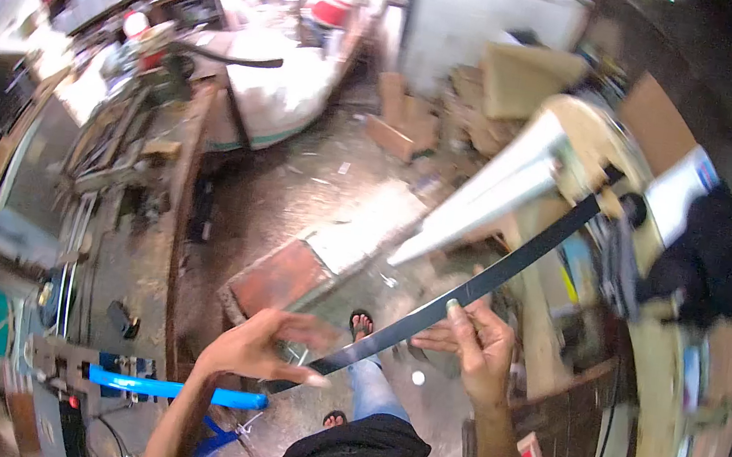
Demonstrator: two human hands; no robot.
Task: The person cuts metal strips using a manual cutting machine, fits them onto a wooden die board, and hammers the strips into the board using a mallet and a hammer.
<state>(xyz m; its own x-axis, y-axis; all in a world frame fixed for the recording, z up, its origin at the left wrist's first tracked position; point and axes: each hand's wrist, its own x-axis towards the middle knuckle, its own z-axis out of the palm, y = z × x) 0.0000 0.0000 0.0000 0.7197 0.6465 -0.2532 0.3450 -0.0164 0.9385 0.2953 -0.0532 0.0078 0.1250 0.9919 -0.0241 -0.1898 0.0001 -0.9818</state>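
A long, flat, dark strip (414, 322), slightly curved and looking like a belt or band, slants across in front of me. My right hand (481, 343) pinches it near its middle, with the thumb on its upper face and the other fingers behind. Around the lower end is my left hand (265, 345), thumb and fingers spread apart and blurred by motion; whether it touches the strip is unclear. Close to my left forearm lies a bright blue tube-like bar (175, 388). The strip's far end reaches toward the cluttered bench at right.
A workbench (164, 266) with tools runs along the left. A large white sack (287, 91) stands beyond it. A long pale roll (489, 185) leans at right, near a dark cloth bundle (709, 253). On the floor lies a red-and-white board (284, 278).
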